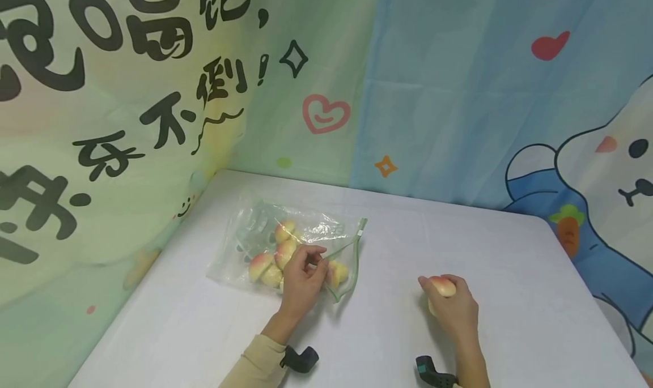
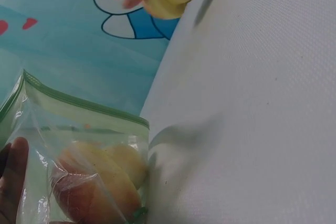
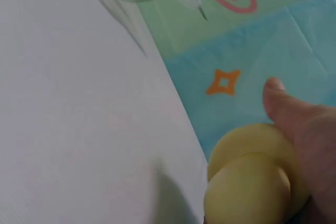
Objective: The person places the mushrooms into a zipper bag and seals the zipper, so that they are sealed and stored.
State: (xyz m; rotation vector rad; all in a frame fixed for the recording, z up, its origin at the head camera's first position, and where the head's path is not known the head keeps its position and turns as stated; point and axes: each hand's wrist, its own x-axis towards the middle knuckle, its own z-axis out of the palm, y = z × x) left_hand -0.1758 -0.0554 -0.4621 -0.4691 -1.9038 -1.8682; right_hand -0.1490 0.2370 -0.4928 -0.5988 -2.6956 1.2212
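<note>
My right hand (image 1: 456, 308) grips a mushroom-shaped toy (image 1: 442, 286) with a reddish-yellow cap and a pale yellow bulb below. The right wrist view shows this toy's yellow underside, with the thumb extended beside it. To the left, a clear zip bag (image 1: 326, 229) with a green seal lies on the table, its mouth facing right and standing partly apart. Several similar toys (image 1: 261, 265) are inside the bag, one of them close to the mouth. My left hand (image 1: 302, 277) pinches the bag near its seal, partly covering the toys behind it.
A white-covered table (image 1: 388, 331) carries everything. Printed cloth hangings (image 1: 433, 105) stand along its back and left sides. Black wrist cameras (image 1: 301, 359) are worn on both wrists.
</note>
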